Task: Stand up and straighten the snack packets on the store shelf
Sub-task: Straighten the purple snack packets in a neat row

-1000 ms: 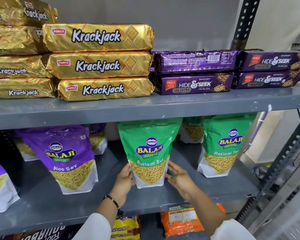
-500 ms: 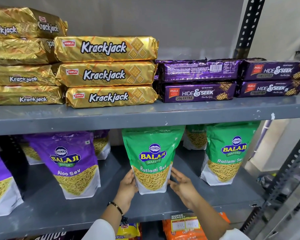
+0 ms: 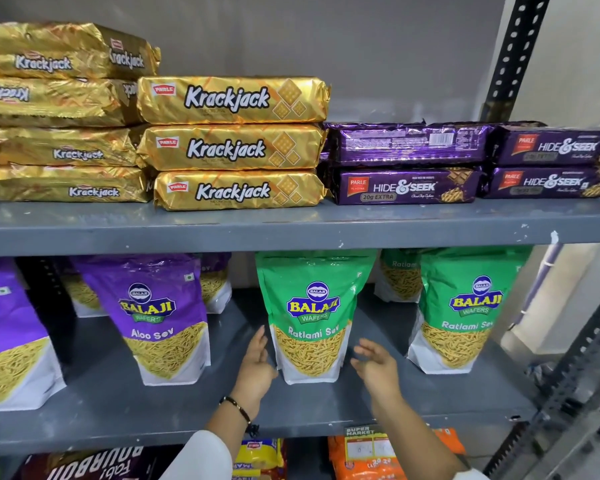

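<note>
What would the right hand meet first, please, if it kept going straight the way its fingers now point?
Most likely the lower right edge of the middle Ratlami Sev packet. The right hand is open beside it, fingers aimed up and left at that side, with a small gap showing. Depth is uncertain.

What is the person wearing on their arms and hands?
Both hands are bare, with no gloves. The left hand has a thin dark bracelet around its wrist. White sleeves cover both arms lower down. No rings or watch can be seen on the right hand.
</note>
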A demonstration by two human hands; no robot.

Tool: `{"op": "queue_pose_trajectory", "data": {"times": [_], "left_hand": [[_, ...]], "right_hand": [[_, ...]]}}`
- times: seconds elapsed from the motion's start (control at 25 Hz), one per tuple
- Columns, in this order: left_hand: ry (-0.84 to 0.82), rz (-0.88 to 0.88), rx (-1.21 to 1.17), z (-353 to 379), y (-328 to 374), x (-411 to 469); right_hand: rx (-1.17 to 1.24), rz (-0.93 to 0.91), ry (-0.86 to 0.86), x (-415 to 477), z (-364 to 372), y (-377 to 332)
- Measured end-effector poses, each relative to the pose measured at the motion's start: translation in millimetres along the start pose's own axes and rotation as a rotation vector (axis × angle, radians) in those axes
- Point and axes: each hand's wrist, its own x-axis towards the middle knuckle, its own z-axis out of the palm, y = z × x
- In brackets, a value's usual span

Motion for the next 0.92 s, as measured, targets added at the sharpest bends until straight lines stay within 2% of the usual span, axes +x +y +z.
{"op": "queue_pose_trajectory", "data": {"times": [0.04, 0.12, 0.24, 0.4, 0.52, 0.72, 0.92], "left_hand": [[0.041, 0.014, 0.015, -6.4, -1.4, -0.6], [0.105, 0.049, 0.027, -25.8, -4.9, -5.5], [0.198, 0.136, -0.046, -71.7, 3.7, -17.4], [0.400, 0.176, -0.198, -159.7, 13.8, -23.8], [0.468, 0.149, -0.178, -221.6, 17.5, -18.9], [0.284, 0.081, -0.041, -264.8, 34.5, 8.2], [0.054, 0.010, 0.015, -269.8, 48.0, 17.0]], "right_hand": [[0.078, -0.027, 0.088, -8.5, 3.2, -2.0], [0.184, -0.085, 0.105, -28.4, 17.3, -7.0], [0.242, -0.110, -0.047, -56.6, 63.5, -3.2], [0.212, -0.026, -0.267, -77.1, 133.7, 9.0], [0.128, 0.028, -0.327, -75.7, 173.2, 20.0], [0.031, 0.093, -0.235, -75.1, 216.8, 40.5], [0.029, 0.104, -0.259, -82.6, 242.5, 48.2]]}}
